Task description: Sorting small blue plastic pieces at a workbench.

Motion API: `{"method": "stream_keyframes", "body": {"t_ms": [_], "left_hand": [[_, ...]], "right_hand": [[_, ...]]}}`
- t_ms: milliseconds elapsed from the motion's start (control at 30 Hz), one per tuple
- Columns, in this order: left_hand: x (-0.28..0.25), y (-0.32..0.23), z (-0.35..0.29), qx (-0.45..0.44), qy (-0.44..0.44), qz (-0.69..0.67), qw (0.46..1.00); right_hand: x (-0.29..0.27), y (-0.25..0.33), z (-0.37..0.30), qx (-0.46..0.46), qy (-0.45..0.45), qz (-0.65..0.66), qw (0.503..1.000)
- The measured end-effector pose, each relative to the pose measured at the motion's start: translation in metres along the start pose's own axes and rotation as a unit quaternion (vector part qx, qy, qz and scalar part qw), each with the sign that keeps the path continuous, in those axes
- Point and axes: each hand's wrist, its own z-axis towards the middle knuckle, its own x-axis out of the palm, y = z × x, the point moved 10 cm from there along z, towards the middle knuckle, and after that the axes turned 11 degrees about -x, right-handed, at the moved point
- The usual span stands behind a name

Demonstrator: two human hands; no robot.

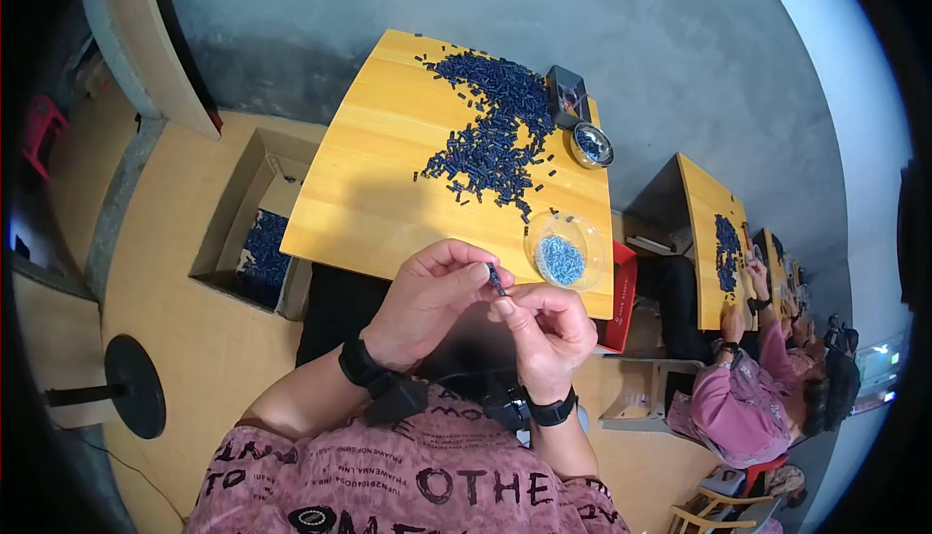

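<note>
In front of my chest, my left hand (419,309) pinches a small dark cylindrical piece (495,280) between thumb and fingertips. My right hand (549,336) is also closed, its thumb and forefinger meeting at the lower end of that same piece. Whether the right fingers hold some smaller part as well is hidden. Just beyond the right hand stands a clear round bowl (592,233) with many thin, light-blue-looking pins (560,259) in it. A large loose pile of similar dark pieces (495,146) spreads over the yellow wooden table (354,165).
Along the table's right edge are a metal bowl (592,146) and a black box (567,95). A red box (623,299) sits beside the near right corner. On the floor at left is a cardboard carton (223,243) with dark pieces. People work at tables (704,214) to the right.
</note>
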Motion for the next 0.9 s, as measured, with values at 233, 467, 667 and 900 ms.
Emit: {"method": "stream_keyframes", "body": {"t_ms": [233,467,667,900], "left_hand": [[0.000,-0.003,-0.003,0.020,0.007,0.013,1.000],[-0.002,-0.003,-0.005,0.026,0.008,0.019,0.999],[0.001,-0.012,-0.009,0.031,-0.025,0.113,0.993],[0.005,-0.022,-0.011,0.038,-0.034,0.171,0.984]], "right_hand": [[0.000,-0.002,-0.003,0.024,-0.023,0.014,0.999],[0.002,-0.002,-0.004,0.016,-0.009,-0.004,1.000],[0.002,0.000,-0.005,0.041,-0.018,0.002,0.999],[0.004,0.003,-0.004,0.023,0.004,-0.027,0.999]]}}
